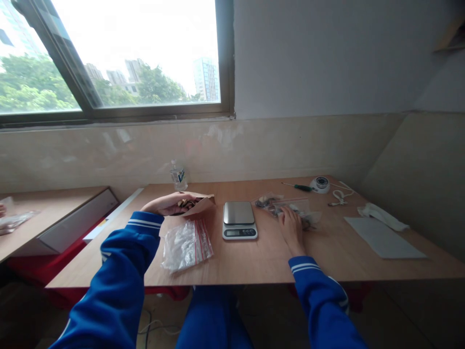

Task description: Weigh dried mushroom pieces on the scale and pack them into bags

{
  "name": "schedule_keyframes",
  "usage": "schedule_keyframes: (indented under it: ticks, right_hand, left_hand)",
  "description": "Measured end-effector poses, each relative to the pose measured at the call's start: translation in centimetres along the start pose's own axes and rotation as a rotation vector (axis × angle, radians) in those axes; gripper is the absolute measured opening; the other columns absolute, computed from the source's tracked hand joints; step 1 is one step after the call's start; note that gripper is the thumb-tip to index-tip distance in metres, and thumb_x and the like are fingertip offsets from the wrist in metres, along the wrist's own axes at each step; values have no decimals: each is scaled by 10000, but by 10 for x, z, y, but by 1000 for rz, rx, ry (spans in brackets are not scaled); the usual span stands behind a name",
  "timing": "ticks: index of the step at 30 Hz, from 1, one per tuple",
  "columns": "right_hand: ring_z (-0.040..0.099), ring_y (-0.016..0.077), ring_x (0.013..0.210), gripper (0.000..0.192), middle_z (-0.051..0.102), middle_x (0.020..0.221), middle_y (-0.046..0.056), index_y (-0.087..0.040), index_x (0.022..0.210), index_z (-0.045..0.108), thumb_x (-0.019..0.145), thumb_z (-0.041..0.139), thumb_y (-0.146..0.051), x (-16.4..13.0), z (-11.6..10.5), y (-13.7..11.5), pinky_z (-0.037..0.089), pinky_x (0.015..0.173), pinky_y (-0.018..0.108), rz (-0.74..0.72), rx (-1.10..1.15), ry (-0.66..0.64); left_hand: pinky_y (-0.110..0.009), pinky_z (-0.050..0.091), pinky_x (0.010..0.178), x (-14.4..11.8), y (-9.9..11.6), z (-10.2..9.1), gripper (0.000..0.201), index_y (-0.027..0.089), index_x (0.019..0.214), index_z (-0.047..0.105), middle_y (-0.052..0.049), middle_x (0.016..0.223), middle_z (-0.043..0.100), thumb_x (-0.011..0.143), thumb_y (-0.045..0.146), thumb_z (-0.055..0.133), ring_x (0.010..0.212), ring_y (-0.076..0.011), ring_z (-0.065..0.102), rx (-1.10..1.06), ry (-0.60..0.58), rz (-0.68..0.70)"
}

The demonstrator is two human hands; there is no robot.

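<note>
Left hand: the left hand (165, 205) is raised just above the surface (261, 257), palm up, its grip closed around the lower side of a brown paper bag (198, 203).
Brown paper bag: held in the left hand with its mouth open; small dark and pale pieces show inside, too small to identify. It sits left of the scale and just behind the clear bags.
Right hand: the right hand (291, 226) lies palm down, fingers spread flat, pressing on a pile of small plastic packets (281, 206). The grip is not closed; it rests on the pile rather than clasping it.
Plastic packets: on the surface just right of the scale, partly under the fingertips of the right hand; contents look dark but are not clear.
Scale: a digital scale (239, 219) with a bare steel platform stands between the two hands, touched by neither.
Clear bags: a stack of clear zip bags (186, 245) with red seal lines lies on the surface below the left hand, apart from it.
Far edge: a small bottle (178, 175) stands by the wall; a green-handled screwdriver (298, 187) and a round white device (320, 184) lie at the right rear.
Right side: a grey sheet (383, 237) lies flat, well apart from the right hand.
</note>
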State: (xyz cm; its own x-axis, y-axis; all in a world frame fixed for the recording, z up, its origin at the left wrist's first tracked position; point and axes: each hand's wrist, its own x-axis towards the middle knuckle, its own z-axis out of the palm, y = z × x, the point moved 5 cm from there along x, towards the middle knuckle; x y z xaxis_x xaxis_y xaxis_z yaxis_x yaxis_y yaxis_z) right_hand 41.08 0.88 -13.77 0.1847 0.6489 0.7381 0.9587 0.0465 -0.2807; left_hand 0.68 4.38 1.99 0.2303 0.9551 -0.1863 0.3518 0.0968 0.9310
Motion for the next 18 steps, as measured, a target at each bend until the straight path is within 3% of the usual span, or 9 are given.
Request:
schedule_keyframes:
  ticks: [3, 6, 11, 14, 18]
  right_hand:
    - [554, 252, 1060, 358, 637, 1130, 151, -108, 1087, 617, 882, 339, -205, 0, 0, 0, 396, 919, 403, -6, -1, 2]
    - [555, 250, 1065, 354, 632, 1144, 148, -108, 1090, 613, 883, 343, -203, 0, 0, 0, 392, 924, 400, -15, -4, 2]
    - [548, 251, 1073, 356, 629, 1148, 152, -98, 1098, 607, 888, 337, -197, 0, 0, 0, 390, 923, 398, -17, -15, -10]
    - [549, 250, 1068, 354, 634, 1136, 150, -100, 1088, 611, 886, 338, -196, 0, 0, 0, 393, 914, 393, -11, -9, -7]
    - [551, 254, 1054, 353, 633, 1135, 151, -110, 1087, 610, 882, 338, -202, 0, -2, -2, 390, 913, 402, -18, -9, 3]
  left_hand:
    - [-238, 481, 533, -3, 0, 1, 359, 157, 811, 694, -72, 736, 671, 573, 424, 727, 662, -176, 609, 19, -77, -72]
    - [-227, 465, 523, -5, 0, 2, 367, 152, 823, 693, -64, 749, 668, 567, 411, 735, 658, -167, 602, -2, -63, -108]
    - [-194, 326, 419, -13, 10, 21, 285, 135, 769, 689, -8, 567, 579, 603, 365, 708, 483, -91, 459, 62, -141, -78]
    - [-200, 238, 387, -19, 21, 28, 298, 126, 814, 689, 23, 492, 496, 629, 359, 667, 436, -80, 383, 233, -155, -19]
    - [-196, 301, 440, -28, 38, 28, 342, 112, 904, 656, 11, 585, 527, 649, 334, 611, 513, -94, 433, 302, -30, 159]
